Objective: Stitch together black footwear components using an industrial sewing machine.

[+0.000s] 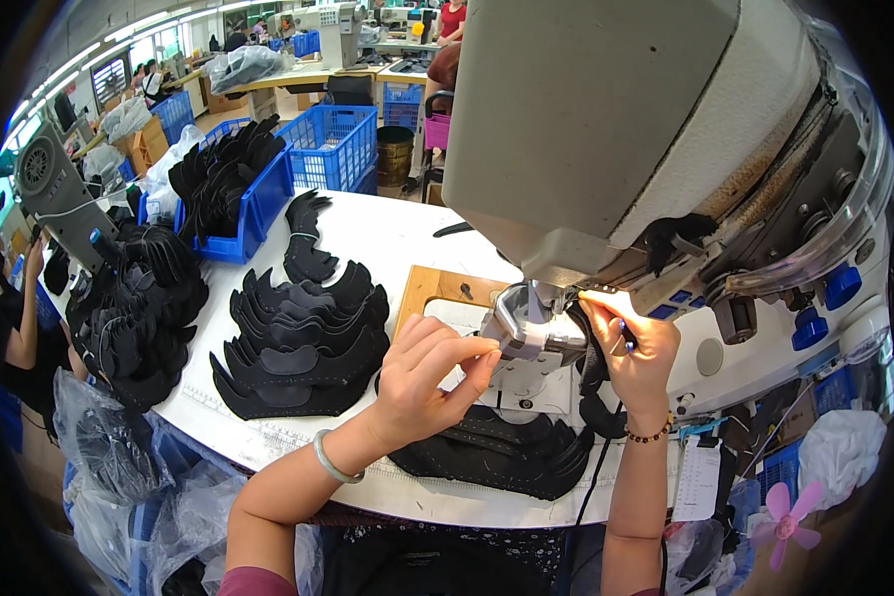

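Note:
My left hand (430, 382) is closed in a pinch, thumb and forefinger together just left of the sewing machine's needle area (534, 323). Anything between those fingertips is too small to make out. On the other side of the needle, my right hand (634, 353) is closed too, fingertips raised against the machine head (596, 129). A small blue and silver item (623, 338) shows among its fingers, its kind unclear. Next to this hand, a dark strip (592, 363) hangs by the machine. Below my hands lies a fanned stack of black curved fabric pieces (497, 452).
More black cut pieces (303, 343) lie stacked on the white table (204, 392) to the left. Behind them, a blue bin (258, 214) holds further pieces. A bundled heap (144, 318) sits by the left edge. Plastic bags (109, 457) and a pink fan (787, 526) are nearby.

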The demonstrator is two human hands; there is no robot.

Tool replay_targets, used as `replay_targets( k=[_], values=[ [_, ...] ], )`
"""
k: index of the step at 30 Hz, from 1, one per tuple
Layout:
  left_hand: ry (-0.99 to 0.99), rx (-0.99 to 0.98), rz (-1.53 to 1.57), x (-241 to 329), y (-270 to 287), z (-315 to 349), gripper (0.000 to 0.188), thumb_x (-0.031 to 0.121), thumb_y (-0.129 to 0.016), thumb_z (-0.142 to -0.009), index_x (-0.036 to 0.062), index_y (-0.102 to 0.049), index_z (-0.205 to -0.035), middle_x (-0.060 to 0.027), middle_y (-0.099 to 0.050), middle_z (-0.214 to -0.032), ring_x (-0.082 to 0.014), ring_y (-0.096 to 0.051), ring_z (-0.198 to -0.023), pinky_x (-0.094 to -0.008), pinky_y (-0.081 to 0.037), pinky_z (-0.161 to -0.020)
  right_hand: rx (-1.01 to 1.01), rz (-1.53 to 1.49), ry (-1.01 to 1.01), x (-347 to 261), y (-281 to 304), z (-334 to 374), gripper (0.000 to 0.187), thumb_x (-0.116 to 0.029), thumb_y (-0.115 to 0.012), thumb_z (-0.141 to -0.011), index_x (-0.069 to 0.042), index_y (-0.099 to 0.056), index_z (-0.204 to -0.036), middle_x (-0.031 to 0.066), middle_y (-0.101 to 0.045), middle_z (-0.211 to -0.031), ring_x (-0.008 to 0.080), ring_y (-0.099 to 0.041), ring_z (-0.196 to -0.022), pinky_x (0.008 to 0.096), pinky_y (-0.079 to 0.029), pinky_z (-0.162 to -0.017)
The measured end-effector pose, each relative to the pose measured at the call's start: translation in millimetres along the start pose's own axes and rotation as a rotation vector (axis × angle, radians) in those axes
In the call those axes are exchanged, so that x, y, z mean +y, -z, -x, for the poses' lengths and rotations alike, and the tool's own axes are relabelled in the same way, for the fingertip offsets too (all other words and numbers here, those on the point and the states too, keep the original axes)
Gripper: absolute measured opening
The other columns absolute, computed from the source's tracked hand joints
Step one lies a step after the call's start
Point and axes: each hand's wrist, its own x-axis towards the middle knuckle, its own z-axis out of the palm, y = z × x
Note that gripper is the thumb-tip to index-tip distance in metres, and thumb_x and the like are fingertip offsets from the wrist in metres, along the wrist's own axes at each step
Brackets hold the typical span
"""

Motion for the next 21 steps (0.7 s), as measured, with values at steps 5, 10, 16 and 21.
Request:
replay_targets(
  k=[5, 10, 16, 21],
  values=[
    [0.004, 0.001, 0.004, 1, 0, 0, 0.017, -0.001, -0.07, -0.07, 0.0053, -0.062, -0.084, 0.0009, -0.054, -0.062, -0.0147, -0.049, -0.056, -0.0275, -0.033, -0.054, -0.021, 0.063, 0.016, 6, 1, 2, 0.023, -0.014, -0.055, -0.091, 0.006, -0.067, -0.092, 0.0126, -0.068, -0.079, 0.0154, -0.064, -0.07, 0.0245, -0.047, -0.066],
    [0.005, -0.005, 0.003, 1, 0, -1, 0.018, -0.001, -0.071, -0.07, 0.0053, -0.063, -0.085, 0.0009, -0.055, -0.062, -0.015, -0.049, -0.056, -0.0275, -0.035, -0.055, -0.013, 0.056, 0.008, 4, 0, 1, 0.023, -0.014, -0.055, -0.091, 0.006, -0.067, -0.092, 0.0122, -0.068, -0.079, 0.0154, -0.064, -0.07, 0.0248, -0.047, -0.066],
    [0.002, 0.0, 0.005, 1, 0, -1, 0.017, -0.001, -0.07, -0.07, 0.0052, -0.063, -0.084, 0.0007, -0.055, -0.062, -0.015, -0.049, -0.056, -0.0276, -0.035, -0.054, -0.005, 0.027, 0.0, 0, -1, -2, 0.025, -0.016, -0.055, -0.092, 0.006, -0.067, -0.092, 0.0123, -0.068, -0.079, 0.0148, -0.064, -0.07, 0.0239, -0.047, -0.065],
    [0.003, -0.001, 0.005, 2, 0, -1, 0.017, -0.001, -0.07, -0.07, 0.0049, -0.063, -0.084, 0.0004, -0.055, -0.062, -0.0151, -0.049, -0.056, -0.0276, -0.035, -0.054, 0.019, -0.094, 0.031, -5, -3, -7, 0.027, -0.019, -0.058, -0.091, 0.006, -0.067, -0.092, 0.0123, -0.069, -0.08, 0.0148, -0.063, -0.07, 0.0239, -0.047, -0.065]
  ],
)
